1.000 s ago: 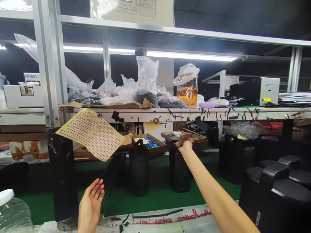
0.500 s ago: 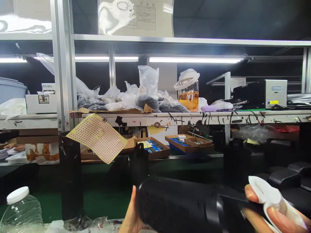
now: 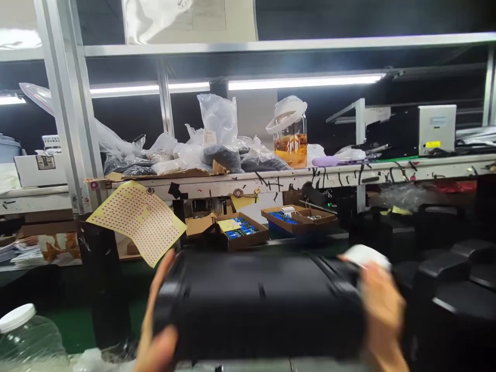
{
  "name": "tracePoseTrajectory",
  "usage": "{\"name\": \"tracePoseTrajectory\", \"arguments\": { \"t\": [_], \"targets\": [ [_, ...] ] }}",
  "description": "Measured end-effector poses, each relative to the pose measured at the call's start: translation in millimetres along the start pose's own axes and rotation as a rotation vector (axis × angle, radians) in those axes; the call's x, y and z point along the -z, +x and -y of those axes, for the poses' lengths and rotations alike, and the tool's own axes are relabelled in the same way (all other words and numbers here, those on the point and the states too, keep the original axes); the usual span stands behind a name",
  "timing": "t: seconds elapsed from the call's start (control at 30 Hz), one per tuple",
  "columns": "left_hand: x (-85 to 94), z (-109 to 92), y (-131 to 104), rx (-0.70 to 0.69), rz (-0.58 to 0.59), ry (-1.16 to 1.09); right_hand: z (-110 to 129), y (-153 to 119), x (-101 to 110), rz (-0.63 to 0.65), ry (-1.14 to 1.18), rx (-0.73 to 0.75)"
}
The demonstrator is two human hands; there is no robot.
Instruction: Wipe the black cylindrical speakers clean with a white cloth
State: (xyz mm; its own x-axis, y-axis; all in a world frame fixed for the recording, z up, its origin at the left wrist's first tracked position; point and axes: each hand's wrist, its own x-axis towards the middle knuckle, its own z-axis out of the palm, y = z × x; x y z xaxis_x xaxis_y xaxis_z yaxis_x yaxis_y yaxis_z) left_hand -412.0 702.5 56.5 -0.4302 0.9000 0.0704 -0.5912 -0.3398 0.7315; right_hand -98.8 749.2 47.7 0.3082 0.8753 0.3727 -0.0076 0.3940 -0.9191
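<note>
- Head view: one black device, held sideways in front of me.
- My left fingers: spread, clasping its left end.
- My right fingers: curled at its other end, with white cloth; blurred.

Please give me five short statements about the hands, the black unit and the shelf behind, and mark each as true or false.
1. The left hand and the right hand are both at the black unit, one at each end. True.
2. The black unit is held upright. False: it is held sideways, its length roughly level.
3. The white cloth is at the left hand. False: it is at the right hand.
4. A jar stands on the shelf, right of the tall plastic bag. True.
5. The dotted sheet lies flat on the shelf. False: it hangs at the front edge.
</note>
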Motion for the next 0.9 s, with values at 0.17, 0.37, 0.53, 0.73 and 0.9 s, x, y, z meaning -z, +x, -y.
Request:
{"name": "tracePoseTrajectory", "arguments": {
  "t": [0.17,0.37,0.53,0.73,0.9],
  "targets": [
    [-1.4,12,12,0.155,-0.086,-0.019,-15,12,-37,0.026,0.009,-0.082],
    [-5.7,15,10,0.104,-0.007,-0.125,-5,22,-27,0.022,0.036,-0.010],
    [-7.9,17,3,0.064,-0.053,-0.108,9,22,-7,-0.359,-0.420,0.267],
    [-26.8,23,-16,-0.020,-0.120,-0.166,5,-48,-80,-0.311,-0.616,1.080],
    [-39.2,19,-36,-0.116,0.025,-0.092,-15,-76,-125,-0.009,-0.719,1.475]
  ]
}}
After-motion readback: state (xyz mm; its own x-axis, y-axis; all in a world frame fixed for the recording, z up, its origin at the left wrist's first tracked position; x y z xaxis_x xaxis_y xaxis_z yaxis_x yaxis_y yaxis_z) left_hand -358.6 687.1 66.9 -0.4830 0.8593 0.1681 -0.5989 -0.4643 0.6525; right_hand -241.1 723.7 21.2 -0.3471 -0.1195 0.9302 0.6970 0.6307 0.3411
